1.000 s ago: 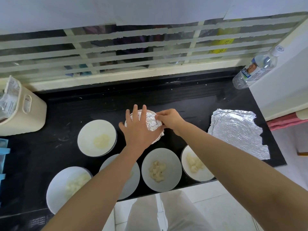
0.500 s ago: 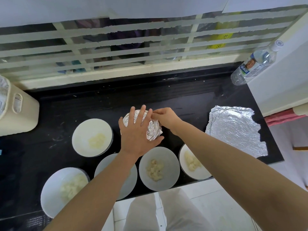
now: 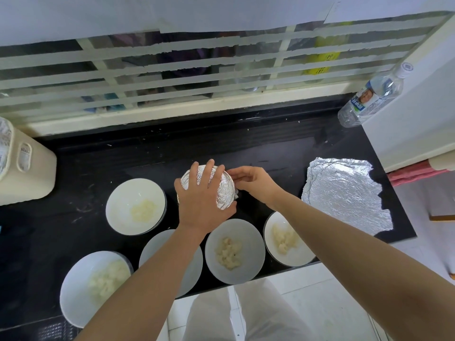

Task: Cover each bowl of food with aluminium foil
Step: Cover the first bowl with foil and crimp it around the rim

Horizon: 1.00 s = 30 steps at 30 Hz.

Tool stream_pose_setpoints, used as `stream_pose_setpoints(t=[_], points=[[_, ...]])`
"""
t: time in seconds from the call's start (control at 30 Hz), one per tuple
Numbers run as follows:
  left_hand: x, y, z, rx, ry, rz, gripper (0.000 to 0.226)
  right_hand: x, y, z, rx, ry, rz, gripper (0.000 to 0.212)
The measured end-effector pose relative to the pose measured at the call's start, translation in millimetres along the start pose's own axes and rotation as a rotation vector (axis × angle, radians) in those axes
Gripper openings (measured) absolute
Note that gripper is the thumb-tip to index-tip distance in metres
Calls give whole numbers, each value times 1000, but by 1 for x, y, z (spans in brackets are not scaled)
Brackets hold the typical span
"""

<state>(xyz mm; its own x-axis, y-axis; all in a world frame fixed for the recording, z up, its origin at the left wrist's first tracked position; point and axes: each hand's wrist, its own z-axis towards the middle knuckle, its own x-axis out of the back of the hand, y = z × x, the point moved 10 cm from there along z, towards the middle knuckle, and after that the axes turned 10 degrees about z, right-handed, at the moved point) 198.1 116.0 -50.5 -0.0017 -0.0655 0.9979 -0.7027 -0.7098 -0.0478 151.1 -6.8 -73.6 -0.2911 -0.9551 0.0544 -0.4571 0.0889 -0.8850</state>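
While the left hand (image 3: 200, 200) lies flat on top of the foil-wrapped bowl (image 3: 222, 190), fingers straight and spread, it presses the cover down and closes round nothing. The right hand (image 3: 253, 182) works at the right-hand rim of that bowl. Its grip is narrow, with the fingertips pinching the foil edge against the bowl wall. The bowl stands on the black bench (image 3: 98, 163), behind the near row of bowls and directly under the left palm.

Critical relation: the stack of foil sheets (image 3: 344, 193) lies flat on the bench to the right of the wrapped bowl, well apart from it, on the right hand's side. The right hand is therefore the nearer one for drawing the next sheet. Five bowls are uncovered: an open bowl (image 3: 135, 205) just left of the wrapped one, and four along the near edge. Of these, the right-end bowl (image 3: 285, 239) lies closest to the stack and is probably the easiest next target.
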Motion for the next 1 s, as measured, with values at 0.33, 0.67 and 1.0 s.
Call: stream_pose_setpoints(t=[0.33, 0.67, 1.0], points=[[-1, 0, -1, 3, -1, 20, 86, 9, 0, 7, 53, 81, -191, 16], [-1, 0, 0, 4, -18, 15, 87, 12, 10, 3, 49, 250, -134, 7], [-3, 1, 0, -1, -45, 18, 88, 9, 18, -12, -20, 129, 76, 23]])
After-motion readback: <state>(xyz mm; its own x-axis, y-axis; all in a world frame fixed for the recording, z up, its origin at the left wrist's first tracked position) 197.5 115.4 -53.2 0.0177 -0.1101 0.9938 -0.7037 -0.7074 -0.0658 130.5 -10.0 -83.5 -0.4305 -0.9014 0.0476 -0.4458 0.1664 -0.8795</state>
